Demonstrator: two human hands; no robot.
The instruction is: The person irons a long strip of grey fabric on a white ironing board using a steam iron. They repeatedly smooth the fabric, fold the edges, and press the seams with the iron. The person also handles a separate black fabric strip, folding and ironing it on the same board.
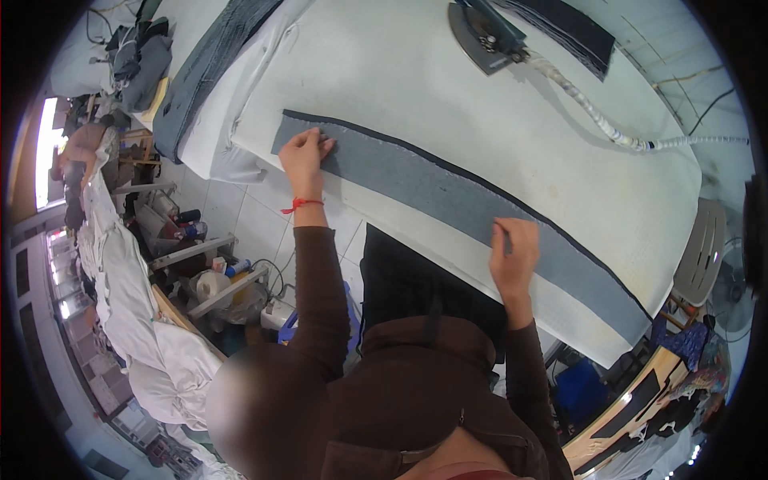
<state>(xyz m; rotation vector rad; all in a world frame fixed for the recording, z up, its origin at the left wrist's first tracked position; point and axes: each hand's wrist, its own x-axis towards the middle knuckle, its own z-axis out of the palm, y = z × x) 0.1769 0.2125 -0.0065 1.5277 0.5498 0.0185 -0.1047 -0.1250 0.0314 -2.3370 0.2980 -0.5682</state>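
Observation:
A long grey fabric strip with a black band along its far edge lies flat across the white padded ironing table, running from upper left to lower right. My left hand, with a red string at the wrist, is at the strip's left end; its fingers are curled closed on the cloth near the black band. Farther along, my right hand lies over the strip's right half. Its thumb and fingers are bent together, and whatever they may hold is hidden.
An iron with a wrapped hose stands at the far right, beside dark stacked cloth. Folded dark fabric lies at the left. Below the table's left side is a cluttered metal-framed shelf. A grey plastic seat is at the right.

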